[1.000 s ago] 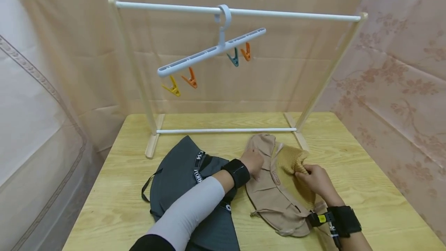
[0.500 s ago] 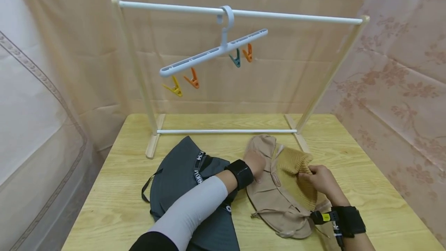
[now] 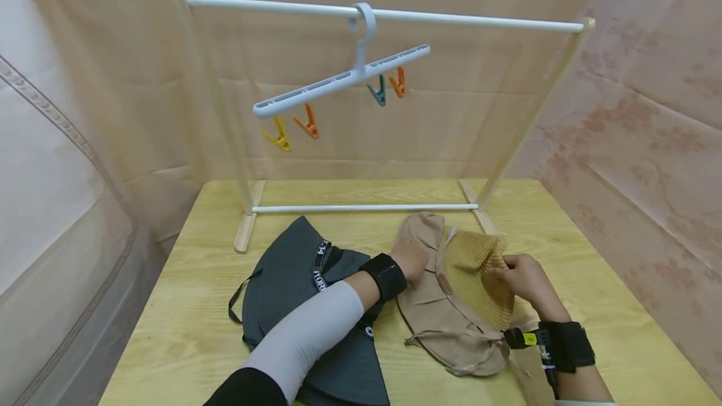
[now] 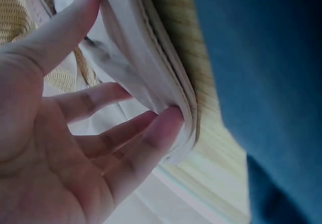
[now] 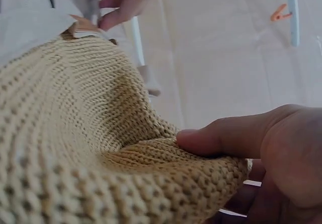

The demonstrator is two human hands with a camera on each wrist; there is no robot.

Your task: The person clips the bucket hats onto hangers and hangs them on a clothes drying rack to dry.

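A beige fabric sun hat (image 3: 429,324) lies flattened on the table, its brim edge close up in the left wrist view. My left hand (image 3: 410,262) rests on this hat, fingers (image 4: 168,126) loosely bent against the brim and thumb spread apart from them. Over the hat's right side lies a mustard ribbed knit hat (image 3: 476,281). My right hand (image 3: 524,281) pinches the knit hat's edge, with the thumb (image 5: 201,141) on top and fingers underneath. A dark grey bucket hat (image 3: 282,287) with lettered straps lies under my left forearm.
A wooden rack with a white top bar (image 3: 271,5) stands at the back of the table (image 3: 169,331). A pale blue hanger (image 3: 338,82) hangs there, with yellow, orange and teal clips (image 3: 379,91) below it.
My right hand has shifted slightly to the right and up, and the knit hat's bunched edge has spread flatter with it. The left hand stays almost in place on the beige hat.
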